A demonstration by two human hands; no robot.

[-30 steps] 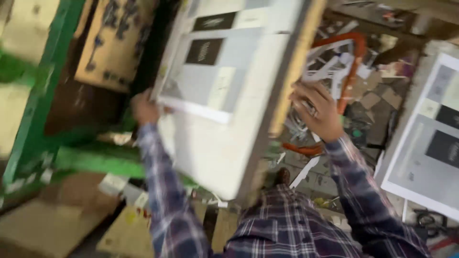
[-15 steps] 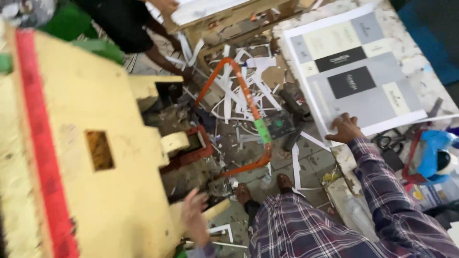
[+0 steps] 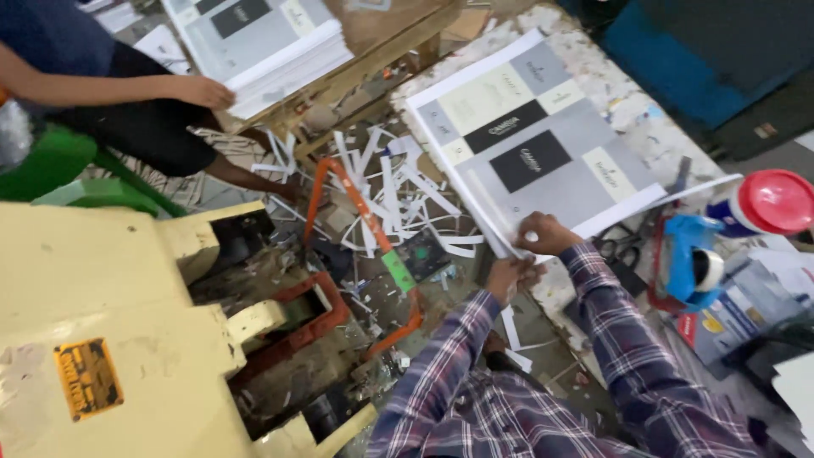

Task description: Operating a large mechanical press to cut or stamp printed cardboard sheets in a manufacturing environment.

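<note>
Both hands meet at the near corner of a stack of large printed sheets (image 3: pixel 543 144) — grey, cream and black panels on white paper — lying on the speckled bench (image 3: pixel 593 76). The right hand (image 3: pixel 545 235) rests on top of the corner with its fingers (image 3: pixel 527 238) curled down and pinching the sheet edge; the left hand (image 3: pixel 511 276) sits just below and beside it, fingers closed around the same edge from underneath. The rest of the stack stretches away beyond the fingers, flat on the bench.

To handle this corner well, I judge the grip should stay close to the edge, thumb above and fingers below, so that the sheets are squared together and not creased. Lifting only at one corner risks fanning the pile; the two hands would do better spread apart along the edge.

Past the left fingers, white paper offcut strips (image 3: pixel 398 195) litter the floor around an orange metal frame (image 3: pixel 365 229). To the right of the right fingers stand a blue tape dispenser (image 3: pixel 687 259) and a red-capped bottle (image 3: pixel 767 203). Another person's hand (image 3: pixel 199 91) presses a second sheet stack (image 3: pixel 271 42) — well apart.
</note>
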